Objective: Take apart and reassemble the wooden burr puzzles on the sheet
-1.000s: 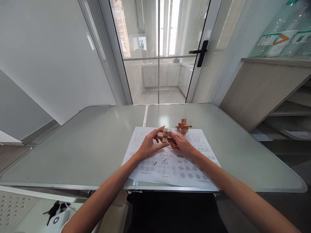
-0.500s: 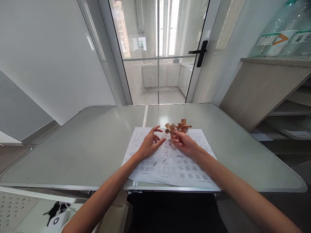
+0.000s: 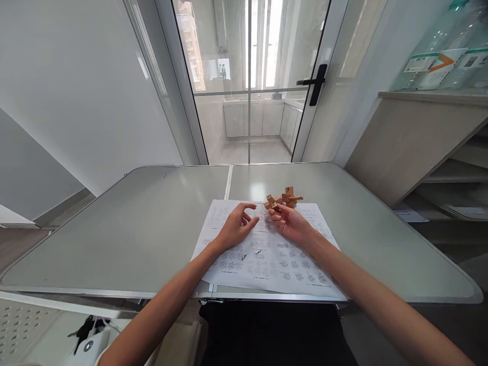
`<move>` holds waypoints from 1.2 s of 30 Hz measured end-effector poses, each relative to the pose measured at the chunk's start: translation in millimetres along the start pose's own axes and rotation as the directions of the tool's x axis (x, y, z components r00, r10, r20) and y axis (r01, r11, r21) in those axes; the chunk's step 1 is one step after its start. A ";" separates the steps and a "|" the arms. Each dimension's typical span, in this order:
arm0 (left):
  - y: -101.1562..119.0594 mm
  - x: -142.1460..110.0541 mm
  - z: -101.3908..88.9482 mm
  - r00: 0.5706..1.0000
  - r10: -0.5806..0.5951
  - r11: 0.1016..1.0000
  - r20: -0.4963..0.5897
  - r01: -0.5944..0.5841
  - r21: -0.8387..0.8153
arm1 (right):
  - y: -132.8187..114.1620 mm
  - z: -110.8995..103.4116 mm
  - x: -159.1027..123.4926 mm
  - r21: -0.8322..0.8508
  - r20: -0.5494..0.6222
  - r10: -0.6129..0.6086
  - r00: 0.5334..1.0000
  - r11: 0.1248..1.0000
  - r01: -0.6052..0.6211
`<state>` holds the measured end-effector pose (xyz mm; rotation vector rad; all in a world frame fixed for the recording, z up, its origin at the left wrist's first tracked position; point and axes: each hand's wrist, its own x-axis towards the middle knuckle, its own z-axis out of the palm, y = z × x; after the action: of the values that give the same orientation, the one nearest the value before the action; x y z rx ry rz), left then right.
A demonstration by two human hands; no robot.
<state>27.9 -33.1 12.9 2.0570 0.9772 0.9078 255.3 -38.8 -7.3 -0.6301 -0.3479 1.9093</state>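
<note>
Between the fingertips of my right hand is a small wooden interlocking puzzle made of crossed bars, raised over the paper. My left hand rests above the sheet to its left, fingers apart and curved, holding nothing. Just behind my right hand, another wooden piece cluster stands on the table with a dark mark on its upright bar; its lower part is partly hidden. Under both hands lies a white paper sheet printed with many small line diagrams.
The grey table spreads to both sides, with a seam left of centre. Behind it is a glass door with a black handle. Large plastic bottles stand on a shelf at right. A white device sits below at left.
The puzzle in my right hand has turned and shifted slightly right, closer to the standing wooden cluster. My left hand has stayed nearly in place, its fingers a little lower.
</note>
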 end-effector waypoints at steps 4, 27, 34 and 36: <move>-0.4 -0.1 0.0 1.000 0.011 1.000 0.024 -0.012 0.016 | -1.2 -4.2 2.3 0.017 -0.025 -0.060 0.998 0.998 0.060; 3.2 -0.3 0.1 0.998 0.001 1.000 0.058 -0.001 0.003 | -4.1 -0.3 -1.8 -0.144 -0.037 -0.163 0.986 0.977 0.156; -1.6 0.6 0.6 0.997 0.003 1.000 0.077 -0.004 0.019 | -0.5 9.8 -7.7 -0.223 0.013 -0.152 0.988 0.963 0.151; -2.3 0.7 0.8 0.996 0.005 1.000 0.085 -0.007 0.020 | -0.7 11.3 -8.3 -0.244 0.022 -0.160 0.987 0.956 0.160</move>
<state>28.0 -31.6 10.9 2.0988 0.9386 0.8103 252.1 -45.6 4.5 -0.7394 -0.6246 1.7252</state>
